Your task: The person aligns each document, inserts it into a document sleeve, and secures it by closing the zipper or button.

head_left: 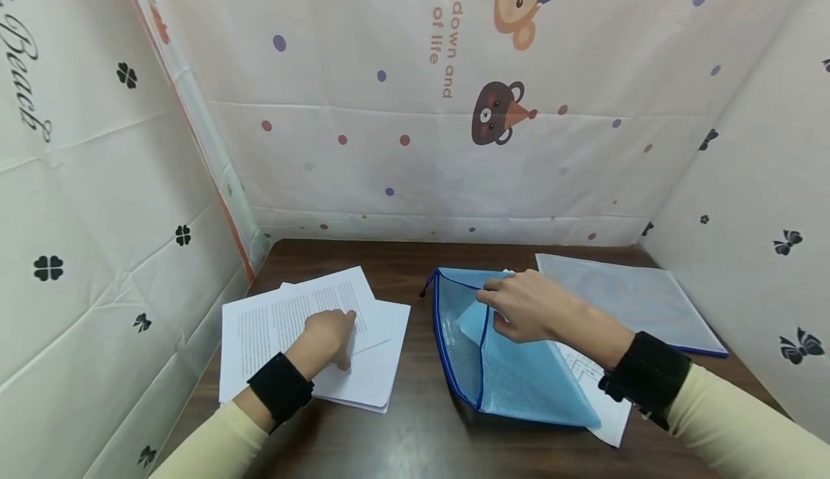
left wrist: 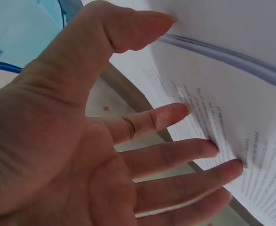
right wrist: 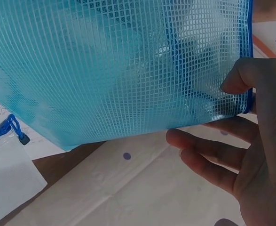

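A stack of printed sheets (head_left: 272,320) lies on the left of the dark wooden table (head_left: 421,428). My left hand (head_left: 331,335) rests on it; the left wrist view has straight fingertips (left wrist: 213,149) touching the printed text (left wrist: 255,155) and the thumb against a sheet's edge. On the right lies a blue mesh zip pouch (head_left: 512,378), mouth open toward the far side. My right hand (head_left: 519,306) pinches its upper flap. The right wrist view shows the thumb on the blue-trimmed edge of the raised mesh (right wrist: 119,70).
A white sheet (head_left: 606,410) pokes out from under the pouch. A grey translucent folder (head_left: 635,295) lies at the back right. Patterned cloth walls (head_left: 421,162) close in the table on the left, back and right. The pouch's zipper cord (right wrist: 13,129) dangles.
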